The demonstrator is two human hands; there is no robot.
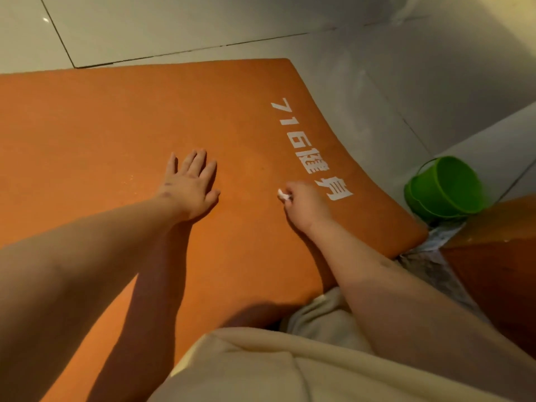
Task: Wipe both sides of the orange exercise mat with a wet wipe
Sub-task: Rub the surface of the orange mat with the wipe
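Across the pale tiled floor (174, 27) the orange exercise mat (101, 126) lies flat, filling most of the view from the left edge to a rounded corner at the right. Its far edge runs just short of a dark grout line in the tiles. Cream-coloured clothing (261, 369) on the person covers the mat's near edge at the bottom of the view. A brown wooden surface (499, 256) stands off the mat at the right, with some grey patterned fabric (435, 256) between it and the mat's corner. A green bucket (446, 188) with a thin handle sits on the floor just beside the mat's right edge, in front of the wood. White lettering (310, 149), starting with 716 and followed by 3 characters, runs along the mat near that edge. The left hand (190, 185) lies palm down on the mat with its fingers spread and straight. The right hand (304, 203) sits on the mat just beside the last character, fingers curled, pinching a small crumpled white wet wipe (283, 195) that touches the orange surface.
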